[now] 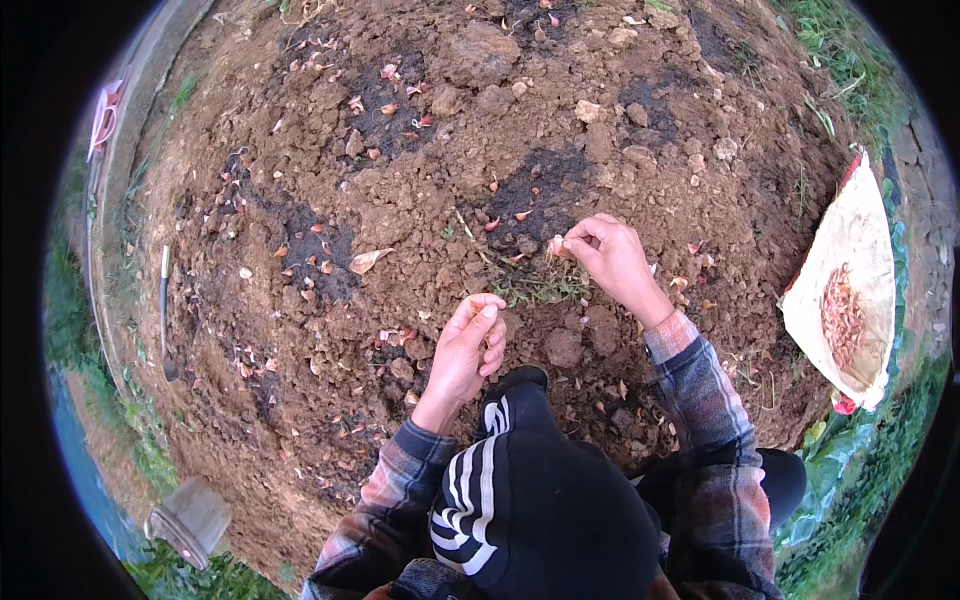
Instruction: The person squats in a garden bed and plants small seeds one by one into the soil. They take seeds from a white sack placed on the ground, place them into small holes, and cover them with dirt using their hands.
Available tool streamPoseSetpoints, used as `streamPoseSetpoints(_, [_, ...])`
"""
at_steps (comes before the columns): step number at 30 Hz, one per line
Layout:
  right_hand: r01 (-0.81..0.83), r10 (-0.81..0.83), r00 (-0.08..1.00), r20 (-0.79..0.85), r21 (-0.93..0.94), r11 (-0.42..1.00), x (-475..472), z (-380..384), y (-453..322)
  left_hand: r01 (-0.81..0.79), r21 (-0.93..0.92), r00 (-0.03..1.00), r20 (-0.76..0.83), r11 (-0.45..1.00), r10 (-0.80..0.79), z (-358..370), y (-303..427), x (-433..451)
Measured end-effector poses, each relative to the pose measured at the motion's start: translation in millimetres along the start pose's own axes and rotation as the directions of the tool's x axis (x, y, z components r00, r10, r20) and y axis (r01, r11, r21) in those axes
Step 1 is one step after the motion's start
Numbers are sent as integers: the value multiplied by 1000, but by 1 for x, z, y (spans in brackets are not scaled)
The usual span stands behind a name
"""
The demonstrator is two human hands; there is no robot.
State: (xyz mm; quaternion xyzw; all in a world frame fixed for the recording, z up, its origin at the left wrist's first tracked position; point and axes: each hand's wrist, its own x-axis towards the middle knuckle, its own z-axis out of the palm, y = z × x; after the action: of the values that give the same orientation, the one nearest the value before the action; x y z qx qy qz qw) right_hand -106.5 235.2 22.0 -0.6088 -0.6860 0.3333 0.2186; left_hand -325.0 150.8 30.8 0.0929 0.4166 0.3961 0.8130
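Note:
My right hand [616, 261] pinches a small pinkish bulb with papery skin [556, 246], likely garlic or shallot, just above the soil. To its left, my left hand [466, 346] is raised over the ground. Its thumb and forefinger close on a small orange-brown bulb or piece of skin [478, 306], mostly hidden by the fingers. Beyond the hands, several reddish bulbs [523, 215] lie on a dark patch of soil [541, 184]. A tuft of green weeds [546, 289] grows between the two hands.
An open white sack [840, 232] at the right holds a heap of reddish bulbs [843, 319]. More bulbs [316, 228] dot dark patches at left. A long-handled tool [164, 300] and a grey bucket [196, 514] rest at the left edge. My shoe [529, 376] is on the soil.

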Motion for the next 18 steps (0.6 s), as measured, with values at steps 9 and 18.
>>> streamPoseSetpoints(9, [247, -217, 969, 118, -453, 857, 19, 43, 20, 68, 8, 997, 35, 998, -68, 1, 10, -3])
streamPoseSetpoints(18, [180, -74, 975, 212, -540, 822, 25, 47, 18, -8, 111, 992, 127, 994, -6, 9, 16, -7])
